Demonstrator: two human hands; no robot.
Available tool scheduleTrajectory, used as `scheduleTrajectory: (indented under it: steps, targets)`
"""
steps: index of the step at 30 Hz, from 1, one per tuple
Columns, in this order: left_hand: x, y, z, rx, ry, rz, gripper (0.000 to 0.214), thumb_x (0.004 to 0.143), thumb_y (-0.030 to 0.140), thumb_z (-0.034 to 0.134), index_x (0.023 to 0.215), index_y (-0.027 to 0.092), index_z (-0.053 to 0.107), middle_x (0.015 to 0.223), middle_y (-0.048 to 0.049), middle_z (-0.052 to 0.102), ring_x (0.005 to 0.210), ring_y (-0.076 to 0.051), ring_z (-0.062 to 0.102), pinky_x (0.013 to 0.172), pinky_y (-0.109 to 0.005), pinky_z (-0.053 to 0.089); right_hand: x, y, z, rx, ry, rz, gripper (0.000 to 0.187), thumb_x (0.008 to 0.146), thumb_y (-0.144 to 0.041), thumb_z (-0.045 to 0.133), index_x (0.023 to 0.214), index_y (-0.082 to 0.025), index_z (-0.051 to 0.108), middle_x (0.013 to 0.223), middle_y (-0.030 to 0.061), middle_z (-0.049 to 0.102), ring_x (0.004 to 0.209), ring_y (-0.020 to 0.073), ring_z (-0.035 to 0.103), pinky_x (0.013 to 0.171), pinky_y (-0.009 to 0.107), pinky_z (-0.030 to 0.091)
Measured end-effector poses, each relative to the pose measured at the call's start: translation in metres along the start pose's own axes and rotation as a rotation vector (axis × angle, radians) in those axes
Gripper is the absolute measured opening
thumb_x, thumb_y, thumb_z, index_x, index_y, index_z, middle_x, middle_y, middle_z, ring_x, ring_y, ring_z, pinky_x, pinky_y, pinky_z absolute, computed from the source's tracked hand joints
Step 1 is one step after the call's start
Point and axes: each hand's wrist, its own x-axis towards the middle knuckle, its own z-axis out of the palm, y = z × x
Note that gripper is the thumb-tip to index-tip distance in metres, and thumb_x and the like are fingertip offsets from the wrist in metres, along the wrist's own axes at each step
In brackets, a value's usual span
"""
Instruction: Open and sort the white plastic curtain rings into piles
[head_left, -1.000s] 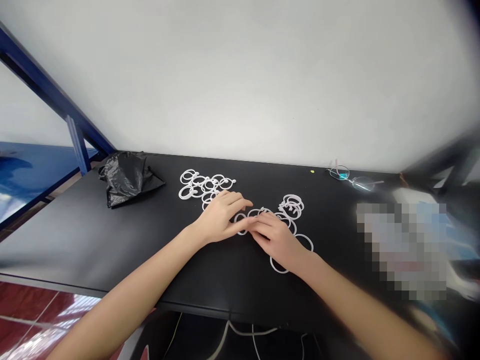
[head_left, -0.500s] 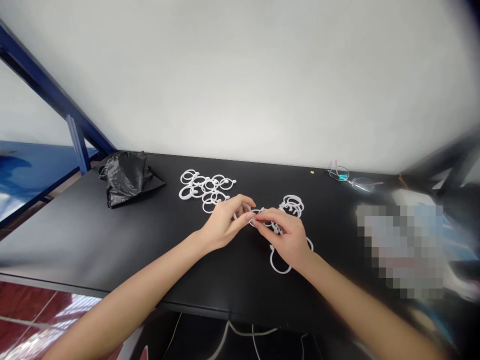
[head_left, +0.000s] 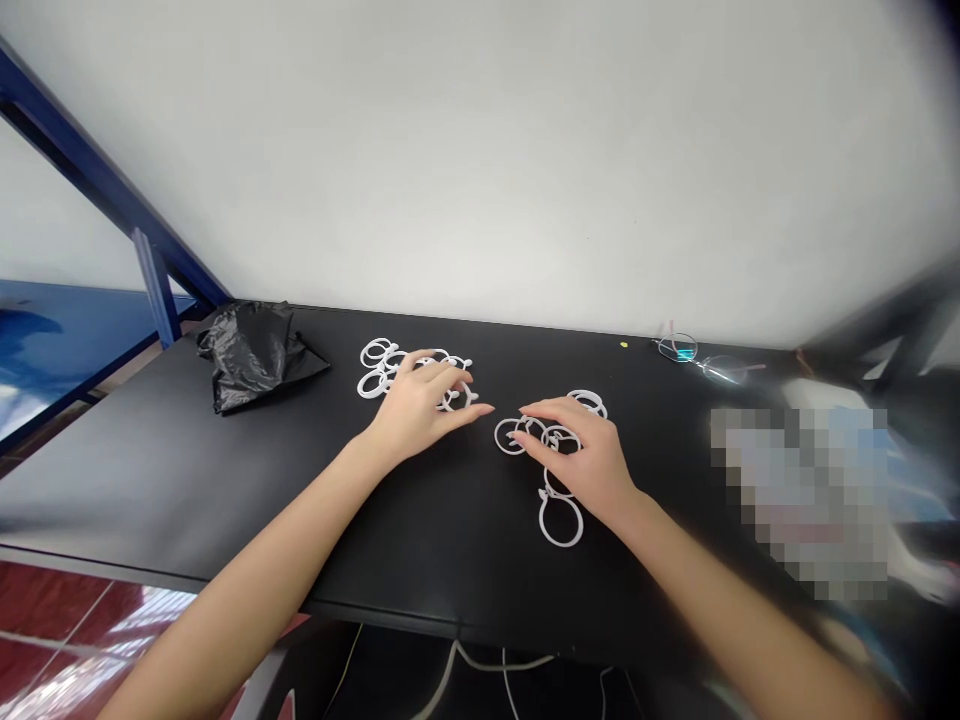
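White, slim rings are lying in clusters on smooth black tabletop; left hand and right hand are curving over them, thumbs standing apart from fingers.

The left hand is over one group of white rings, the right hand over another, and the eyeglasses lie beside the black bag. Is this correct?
The eyeglasses are not beside the black bag: the head view shows them far to its right, near the wall. The left hand is over one group of white rings, the right hand over another.
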Motion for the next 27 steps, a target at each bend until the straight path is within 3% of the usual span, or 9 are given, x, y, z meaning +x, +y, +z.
scheduleTrajectory:
  steps: [4,8,12,16,22,27]
  targets:
    - [0.0,-0.017,0.003,0.151,-0.123,0.035,0.035,0.084,0.052,0.065,0.091,0.018,0.064,0.085,-0.0038,0.07,0.084,-0.02,0.064,0.11,-0.052,0.031,-0.002,0.012,0.002,-0.192,-0.201,-0.054,0.037,0.075,-0.028,0.079,0.109,-0.02,0.068,0.11,0.0088,0.072,0.11,0.0313,0.062,0.1,0.056,0.045]
    - [-0.001,-0.02,0.005,0.193,-0.22,0.081,0.037,0.087,0.052,0.061,0.098,0.017,0.064,0.097,-0.0085,0.069,0.099,-0.023,0.062,0.11,-0.052,0.031,-0.005,0.014,0.006,-0.234,-0.283,-0.037,0.03,0.079,-0.023,0.074,0.108,-0.02,0.066,0.106,0.0075,0.072,0.108,0.029,0.063,0.107,0.059,0.038]
    - [0.0,-0.017,0.004,0.23,-0.239,0.043,0.028,0.09,0.044,0.061,0.096,0.016,0.063,0.1,-0.0081,0.067,0.103,-0.024,0.059,0.11,-0.052,0.031,-0.005,0.015,0.008,-0.193,-0.255,-0.075,0.023,0.082,-0.018,0.069,0.105,-0.021,0.066,0.1,0.0058,0.073,0.096,0.0245,0.067,0.108,0.059,0.037]
    - [0.002,0.002,-0.001,0.135,-0.183,0.035,0.024,0.094,0.039,0.055,0.1,0.016,0.062,0.105,-0.0083,0.066,0.102,-0.023,0.057,0.104,-0.046,0.036,-0.004,0.016,0.009,-0.16,-0.213,-0.096,0.015,0.084,-0.019,0.067,0.099,-0.022,0.066,0.095,0.0041,0.074,0.091,0.0229,0.068,0.107,0.059,0.038]
    - [-0.002,0.031,0.002,-0.165,-0.423,0.067,0.032,0.09,0.044,0.06,0.11,0.018,0.062,0.105,-0.0082,0.066,0.097,-0.022,0.061,0.085,-0.035,0.048,-0.002,0.014,0.006,-0.149,-0.118,-0.157,0.008,0.087,-0.018,0.063,0.085,-0.023,0.069,0.079,0.0011,0.073,0.073,0.0187,0.068,0.103,0.055,0.044]
    - [-0.004,0.027,0.005,-0.321,-0.401,-0.047,0.04,0.089,0.043,0.062,0.121,0.019,0.059,0.106,-0.0076,0.066,0.093,-0.02,0.063,0.081,-0.031,0.051,0.0,0.009,0.002,-0.093,-0.008,-0.18,0.008,0.084,-0.017,0.065,0.084,-0.023,0.071,0.078,0.0012,0.074,0.071,0.0181,0.069,0.101,0.052,0.047]
